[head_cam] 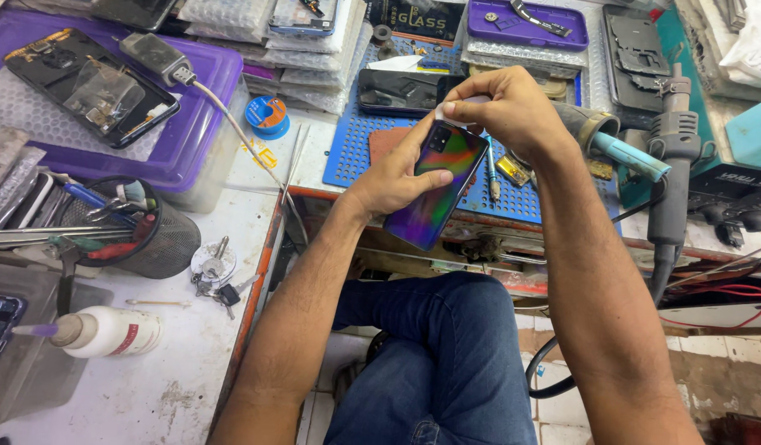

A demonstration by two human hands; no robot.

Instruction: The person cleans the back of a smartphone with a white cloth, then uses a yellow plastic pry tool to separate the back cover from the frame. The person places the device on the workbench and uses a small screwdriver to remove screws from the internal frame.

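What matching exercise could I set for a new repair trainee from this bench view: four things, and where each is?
Things:
1. phone
2. white bottle
3. keys
4. solder spool

Places:
A. lying on the white bench at lower left
B. beside the purple tray, left of the blue mat
C. held in the left hand, with the right hand at its top edge
D. next to the black mesh cup

Pairs: 1-C, 2-A, 3-D, 4-B
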